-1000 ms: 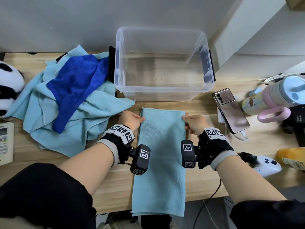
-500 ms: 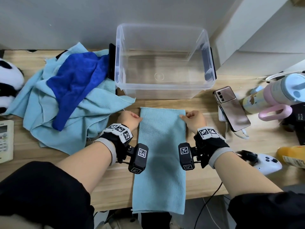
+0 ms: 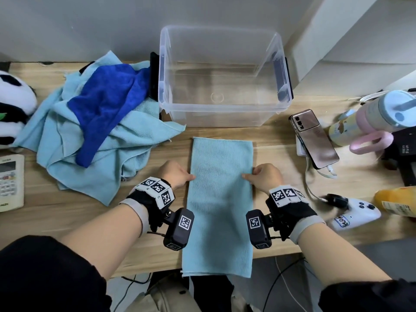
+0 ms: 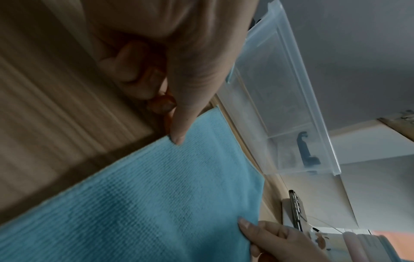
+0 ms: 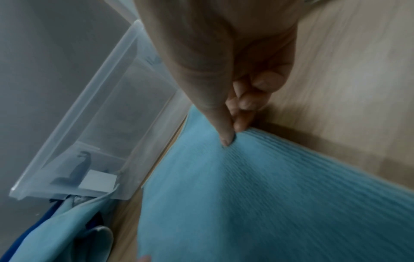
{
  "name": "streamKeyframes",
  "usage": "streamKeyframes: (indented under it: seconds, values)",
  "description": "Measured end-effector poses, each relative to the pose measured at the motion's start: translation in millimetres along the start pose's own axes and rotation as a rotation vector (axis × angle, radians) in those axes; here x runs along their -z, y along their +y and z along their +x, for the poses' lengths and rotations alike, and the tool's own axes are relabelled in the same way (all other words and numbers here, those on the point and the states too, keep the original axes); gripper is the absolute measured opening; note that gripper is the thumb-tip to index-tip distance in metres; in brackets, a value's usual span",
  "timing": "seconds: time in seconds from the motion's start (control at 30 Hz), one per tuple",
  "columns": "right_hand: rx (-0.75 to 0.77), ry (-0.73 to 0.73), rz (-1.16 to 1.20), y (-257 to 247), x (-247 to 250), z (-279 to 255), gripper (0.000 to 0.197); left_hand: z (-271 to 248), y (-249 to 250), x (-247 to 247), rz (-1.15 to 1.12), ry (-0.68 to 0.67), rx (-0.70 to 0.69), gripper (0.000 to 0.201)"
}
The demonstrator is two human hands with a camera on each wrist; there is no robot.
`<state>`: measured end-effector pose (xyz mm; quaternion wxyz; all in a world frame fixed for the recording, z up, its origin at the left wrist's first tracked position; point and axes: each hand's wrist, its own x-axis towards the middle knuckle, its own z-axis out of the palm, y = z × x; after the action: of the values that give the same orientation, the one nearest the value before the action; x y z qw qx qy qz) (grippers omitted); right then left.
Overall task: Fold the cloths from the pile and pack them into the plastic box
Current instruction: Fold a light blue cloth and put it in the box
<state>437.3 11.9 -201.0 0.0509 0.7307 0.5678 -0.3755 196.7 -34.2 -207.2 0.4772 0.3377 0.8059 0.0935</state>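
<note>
A light-blue cloth, folded into a long strip, lies on the wooden table in front of the clear plastic box. Its near end hangs over the table's front edge. My left hand pinches the strip's left edge, thumb on top. My right hand pinches the right edge and lifts it slightly. The box holds nothing. The pile of light-blue cloths, with a dark blue cloth on top, lies left of the box.
A phone on a charger cable lies right of the cloth. Beyond it stand a pink-and-blue bottle, a white game controller and a yellow bottle. A panda toy and a remote sit at the far left.
Both hands have slid toward me along the strip's side edges, from its far corners to about a third of the way down. The cloth itself has stayed in place.
</note>
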Motion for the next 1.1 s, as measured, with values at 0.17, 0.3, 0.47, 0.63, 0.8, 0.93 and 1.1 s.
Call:
streamKeyframes:
  seconds: [0.17,0.3,0.47,0.63,0.8,0.93,1.1]
  values:
    - [-0.038,0.078,0.229,-0.9,-6.9,4.1,0.024,0.5,6.8,7.1,-0.031,0.047,-0.021,0.023]
    - [-0.036,0.119,0.191,0.6,-3.3,-5.6,0.031,-10.7,-0.5,5.7,-0.048,-0.045,0.01,0.027]
    - [-0.096,-0.173,0.147,16.5,-9.9,-33.1,0.031,-30.3,-25.1,2.0,0.063,-0.203,0.065,0.024]
    - [-0.187,-0.317,0.241,34.7,-18.2,-62.3,0.03,-50.9,-48.0,1.7,0.379,-0.506,0.145,0.041]
    - [-0.264,-0.372,0.284,39.3,-26.8,-75.1,0.033,-62.1,-76.0,-10.3,0.447,-0.701,0.242,0.043]
    - [-0.276,-0.406,0.26,41.8,-30.2,-77.0,0.034,-67.3,-84.4,-18.7,0.522,-0.707,0.245,0.044]
    - [-0.251,-0.465,0.114,47.5,-31.9,-80.5,0.041,-78.3,-78.5,-17.4,0.537,-0.638,0.208,0.045]
